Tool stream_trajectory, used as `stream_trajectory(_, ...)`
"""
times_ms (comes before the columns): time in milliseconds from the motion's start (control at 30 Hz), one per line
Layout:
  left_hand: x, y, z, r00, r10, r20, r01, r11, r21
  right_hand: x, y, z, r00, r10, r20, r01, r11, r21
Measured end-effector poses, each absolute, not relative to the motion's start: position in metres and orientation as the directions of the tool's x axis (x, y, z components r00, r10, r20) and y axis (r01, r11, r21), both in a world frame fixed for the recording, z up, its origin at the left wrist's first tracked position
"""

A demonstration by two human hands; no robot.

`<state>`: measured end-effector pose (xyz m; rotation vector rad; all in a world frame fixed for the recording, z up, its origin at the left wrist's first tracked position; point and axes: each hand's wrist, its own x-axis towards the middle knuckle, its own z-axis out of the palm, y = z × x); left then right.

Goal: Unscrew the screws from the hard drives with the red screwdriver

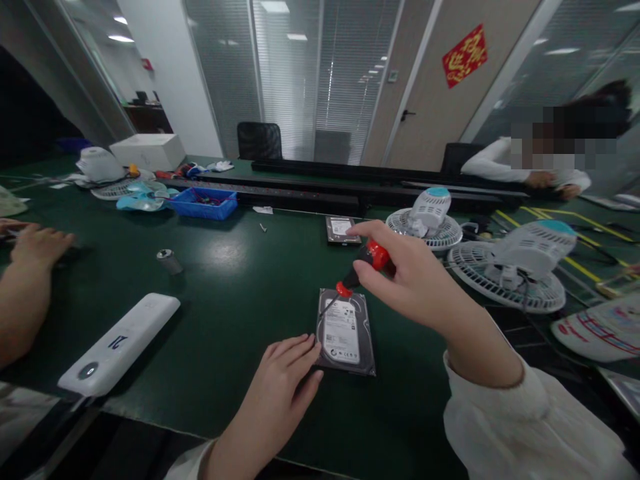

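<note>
A silver and black hard drive (pixel 345 333) with a white label lies flat on the dark green table (pixel 225 347). My right hand (pixel 400 270) grips a red and black screwdriver (pixel 357 270) above it, the shaft slanting down to the drive's upper left part. Against the drive's left edge rests my left hand (pixel 287 373), palm down, fingers stretched out, holding nothing. Beyond the screwdriver sits a second, smaller drive (pixel 341 229), partly behind the right hand's fingertips in this view.
White power bank (pixel 123 343) and metal cylinder (pixel 169 261) stand left; a person's hands (pixel 37 250) are at the far left. Blue basket (pixel 205 203) is behind. White fan parts (pixel 515 267) lie right. Another person (pixel 530 167) sits at the back right.
</note>
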<state>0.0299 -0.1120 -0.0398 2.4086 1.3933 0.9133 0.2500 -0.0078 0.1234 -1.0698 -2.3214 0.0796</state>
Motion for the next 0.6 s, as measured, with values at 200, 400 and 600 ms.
stream_trajectory(200, 0.0305, -0.1128, -0.0395, 0.359, 0.843, 0.400, 0.712, -0.524, 0.467, 0.2516, -0.0075, 0.1212, -0.505, 0.726, 0.467, 0.694, 0.663, -0.282)
stream_trajectory(400, 0.0301, -0.1124, -0.0408, 0.378, 0.833, 0.403, 0.719, -0.539, 0.439, 0.2492, -0.0075, 0.1234, -0.477, 0.746, 0.464, 0.720, 0.635, -0.281)
stream_trajectory(600, 0.0301, -0.1117, -0.0400, 0.370, 0.829, 0.419, 0.708, -0.544, 0.451, 0.2520, -0.0086, 0.1242, -0.521, 0.722, 0.456, 0.701, 0.666, -0.253)
